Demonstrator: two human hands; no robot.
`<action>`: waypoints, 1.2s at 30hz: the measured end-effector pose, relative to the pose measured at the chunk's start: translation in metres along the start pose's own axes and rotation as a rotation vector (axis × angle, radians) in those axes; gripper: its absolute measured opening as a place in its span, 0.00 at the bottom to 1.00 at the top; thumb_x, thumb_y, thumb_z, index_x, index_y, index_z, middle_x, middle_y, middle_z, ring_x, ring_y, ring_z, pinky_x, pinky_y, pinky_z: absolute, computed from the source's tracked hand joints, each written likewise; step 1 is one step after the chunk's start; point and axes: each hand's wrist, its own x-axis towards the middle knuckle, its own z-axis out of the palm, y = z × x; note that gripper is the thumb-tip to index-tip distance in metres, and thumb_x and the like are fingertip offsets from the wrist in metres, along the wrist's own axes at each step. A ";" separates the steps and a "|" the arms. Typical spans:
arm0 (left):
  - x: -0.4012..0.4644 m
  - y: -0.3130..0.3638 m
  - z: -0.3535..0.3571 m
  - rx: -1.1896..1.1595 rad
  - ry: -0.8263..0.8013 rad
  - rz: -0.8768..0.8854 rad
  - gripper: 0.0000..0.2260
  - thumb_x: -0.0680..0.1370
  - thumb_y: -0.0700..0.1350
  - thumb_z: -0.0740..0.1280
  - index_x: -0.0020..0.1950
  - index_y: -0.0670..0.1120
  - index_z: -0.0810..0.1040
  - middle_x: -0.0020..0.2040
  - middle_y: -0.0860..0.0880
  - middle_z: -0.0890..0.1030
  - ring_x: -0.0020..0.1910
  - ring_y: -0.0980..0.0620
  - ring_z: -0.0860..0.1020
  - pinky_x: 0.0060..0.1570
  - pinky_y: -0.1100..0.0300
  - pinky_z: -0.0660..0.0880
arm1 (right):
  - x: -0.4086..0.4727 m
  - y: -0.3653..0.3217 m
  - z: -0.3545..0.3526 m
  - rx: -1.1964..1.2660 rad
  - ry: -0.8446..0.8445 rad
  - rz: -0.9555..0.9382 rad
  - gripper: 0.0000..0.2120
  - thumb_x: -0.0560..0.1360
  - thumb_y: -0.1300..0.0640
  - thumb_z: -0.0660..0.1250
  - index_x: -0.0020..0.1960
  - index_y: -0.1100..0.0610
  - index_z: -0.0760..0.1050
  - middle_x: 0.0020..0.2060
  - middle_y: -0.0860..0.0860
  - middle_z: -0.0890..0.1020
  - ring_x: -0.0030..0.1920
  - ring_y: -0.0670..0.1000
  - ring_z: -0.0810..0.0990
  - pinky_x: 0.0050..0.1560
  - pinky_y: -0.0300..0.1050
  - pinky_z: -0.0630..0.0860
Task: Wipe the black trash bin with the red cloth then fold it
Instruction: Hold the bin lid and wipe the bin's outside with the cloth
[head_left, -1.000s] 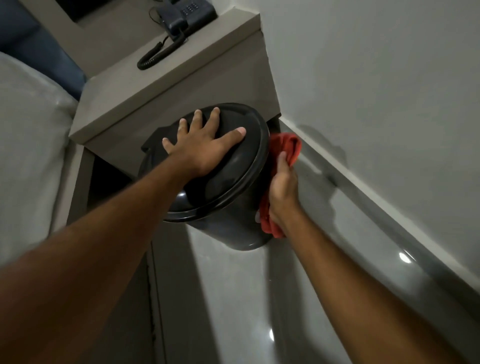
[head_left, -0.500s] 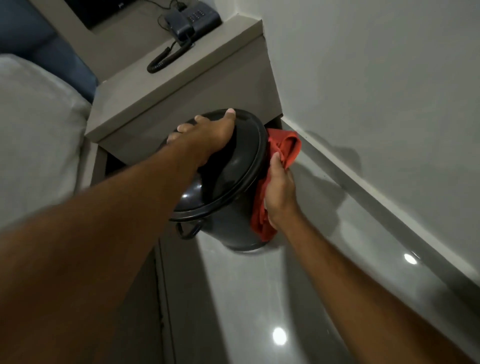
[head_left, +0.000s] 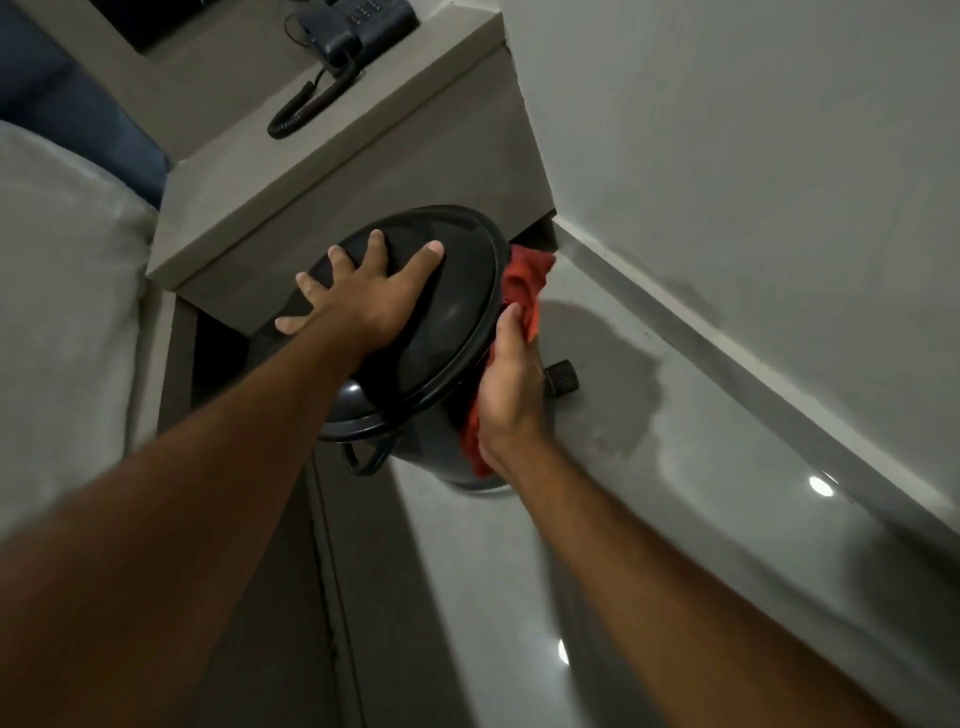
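Observation:
The black trash bin stands on the grey floor in front of a bedside table, its round lid closed and a wire handle hanging at its front. My left hand lies flat on the lid with fingers spread. My right hand presses the red cloth against the bin's right side. The cloth bunches out above my fingers and shows again below my palm. A black pedal sticks out from the bin just right of my right hand.
The grey bedside table carries a dark corded telephone. A bed with light bedding fills the left. The white wall and its skirting run along the right. The glossy floor lies below the bin.
My left hand has gone from gripping the lid's far rim to lying flat on the lid. The bin has turned, and its pedal now shows on the right. My right hand still holds the cloth against the bin's side.

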 end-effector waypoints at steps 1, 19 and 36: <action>0.000 0.002 0.000 -0.002 -0.004 -0.006 0.44 0.67 0.81 0.47 0.80 0.65 0.47 0.84 0.49 0.44 0.80 0.36 0.39 0.70 0.23 0.38 | -0.003 0.005 -0.001 -0.029 0.024 -0.092 0.28 0.81 0.44 0.58 0.75 0.59 0.72 0.67 0.53 0.81 0.59 0.32 0.80 0.61 0.29 0.75; -0.014 0.021 -0.005 0.251 0.093 -0.012 0.55 0.63 0.84 0.39 0.81 0.51 0.55 0.81 0.35 0.55 0.79 0.30 0.48 0.73 0.30 0.44 | -0.007 -0.009 -0.047 -0.388 -0.144 -0.034 0.41 0.80 0.33 0.47 0.82 0.59 0.60 0.80 0.60 0.67 0.80 0.62 0.65 0.81 0.63 0.60; 0.000 0.027 0.005 0.034 0.065 -0.008 0.40 0.73 0.77 0.47 0.81 0.60 0.50 0.84 0.46 0.48 0.81 0.40 0.44 0.74 0.29 0.42 | -0.028 0.064 -0.062 -0.432 0.082 -0.056 0.34 0.80 0.35 0.55 0.81 0.51 0.64 0.73 0.47 0.75 0.68 0.40 0.76 0.73 0.35 0.68</action>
